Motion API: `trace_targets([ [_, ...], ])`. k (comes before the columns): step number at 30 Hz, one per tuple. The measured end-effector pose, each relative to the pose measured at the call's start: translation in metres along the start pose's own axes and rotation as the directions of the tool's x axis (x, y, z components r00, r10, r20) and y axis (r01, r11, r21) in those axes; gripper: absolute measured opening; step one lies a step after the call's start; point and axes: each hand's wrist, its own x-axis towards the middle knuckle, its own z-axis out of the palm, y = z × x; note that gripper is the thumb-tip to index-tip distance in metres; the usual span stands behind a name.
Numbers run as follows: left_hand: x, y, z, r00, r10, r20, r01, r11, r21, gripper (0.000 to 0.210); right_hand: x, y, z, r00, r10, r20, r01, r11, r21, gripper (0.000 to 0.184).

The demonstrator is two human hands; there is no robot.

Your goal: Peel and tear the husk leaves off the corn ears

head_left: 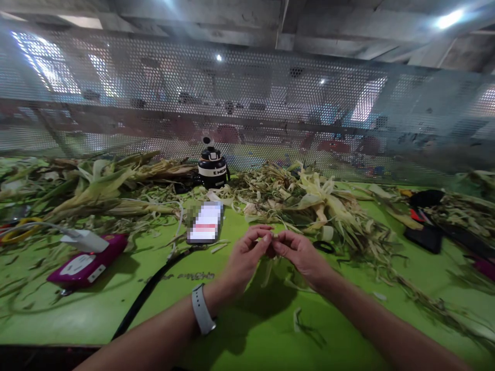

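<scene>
My left hand [251,250], with a pale watch strap [202,309] on its wrist, is closed in a pinch at the centre of the table. Its fingertips meet those of my right hand [299,252], also pinched. Between them both hands hold a corn husk strip [275,236], a small pale piece mostly hidden by the fingers. Thin pale shreds show just below the hands. Beyond my right hand lies a pile of corn husks [320,201], with a black ring-shaped band [324,247] near it. A loose husk scrap [297,319] rests on the green table nearer to me.
A phone [207,221] with a lit screen lies left of my hands, a black cable [154,283] running below it. Further left sits a purple power strip [87,263] with a white plug. A black bottle [213,170] stands before the perforated metal screen [247,103]. Husks [96,185] spread along the back.
</scene>
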Motion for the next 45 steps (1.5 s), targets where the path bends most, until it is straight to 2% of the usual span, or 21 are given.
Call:
trace_targets([
  [5,-0.002,0.0,0.002,1.0,-0.018,-0.015,0.018,1.0,-0.026,0.016,-0.001,-0.004,-0.001,0.999,0.036,-0.019,-0.036,0.999,-0.025,0.022],
  [11,0.002,-0.003,-0.001,0.988,0.143,-0.063,-0.129,0.973,0.192,0.015,-0.002,-0.004,0.0,0.999,0.05,-0.009,-0.05,0.996,-0.079,0.021],
  [16,0.004,0.002,-0.004,0.949,0.314,-0.028,-0.283,0.888,0.362,0.012,-0.003,-0.004,0.0,0.999,-0.032,-0.024,0.027,0.978,-0.206,0.02],
  [20,0.004,0.004,-0.005,0.919,0.394,0.02,-0.36,0.817,0.45,0.011,-0.006,-0.007,0.0,0.992,-0.108,-0.067,0.077,0.93,-0.361,0.019],
  [25,0.006,-0.002,-0.009,0.878,0.47,0.09,-0.449,0.746,0.491,0.012,-0.008,-0.009,-0.002,0.975,-0.213,-0.068,0.143,0.825,-0.547,0.02],
  [29,0.007,-0.008,-0.01,0.834,0.536,0.133,-0.523,0.689,0.502,0.014,-0.008,-0.009,-0.004,0.962,-0.27,-0.044,0.191,0.778,-0.599,0.027],
  [31,0.006,-0.009,-0.009,0.826,0.546,0.141,-0.535,0.678,0.503,0.016,-0.007,-0.008,-0.004,0.955,-0.29,-0.057,0.193,0.76,-0.621,0.032],
  [34,0.004,-0.007,-0.008,0.833,0.534,0.146,-0.528,0.688,0.498,0.017,-0.006,-0.008,-0.005,0.942,-0.333,-0.037,0.221,0.701,-0.678,0.032],
  [37,0.002,-0.001,-0.008,0.852,0.501,0.152,-0.506,0.715,0.482,0.017,-0.006,-0.012,-0.009,0.925,-0.371,0.078,0.301,0.595,-0.745,0.027],
  [41,0.002,0.005,-0.01,0.907,0.4,0.131,-0.417,0.811,0.411,0.013,-0.006,-0.019,-0.016,0.901,-0.371,0.225,0.39,0.467,-0.793,0.024],
  [45,0.005,0.002,-0.01,0.941,0.326,0.095,-0.34,0.898,0.281,0.009,-0.008,-0.025,-0.019,0.889,-0.358,0.286,0.434,0.459,-0.775,0.022],
])
